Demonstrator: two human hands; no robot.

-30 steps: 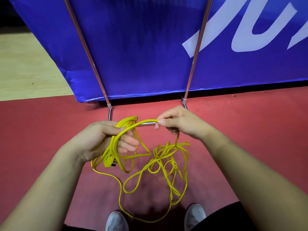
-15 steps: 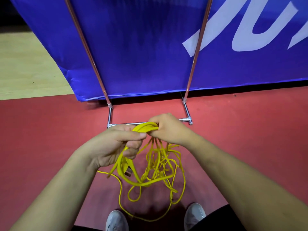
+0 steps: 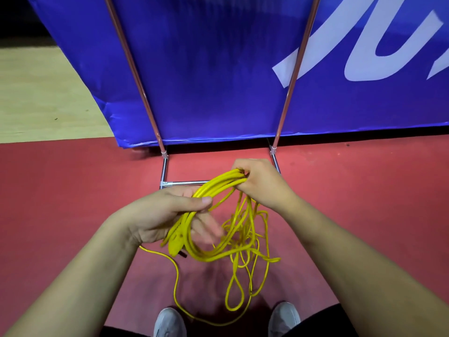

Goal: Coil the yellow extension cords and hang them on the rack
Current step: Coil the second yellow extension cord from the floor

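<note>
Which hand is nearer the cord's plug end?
Left. The plug dangles just beneath the left hand; the right hand grips the yellow cord higher up, to the right.

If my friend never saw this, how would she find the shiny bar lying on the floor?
Find the big blue banner; two coppery poles slant down across it to the red floor. At their feet, short silver legs reach toward the person, and the silver crossbar joins those legs, just beyond the left hand. Only it runs sideways, partly hidden behind the yellow cord.
</note>
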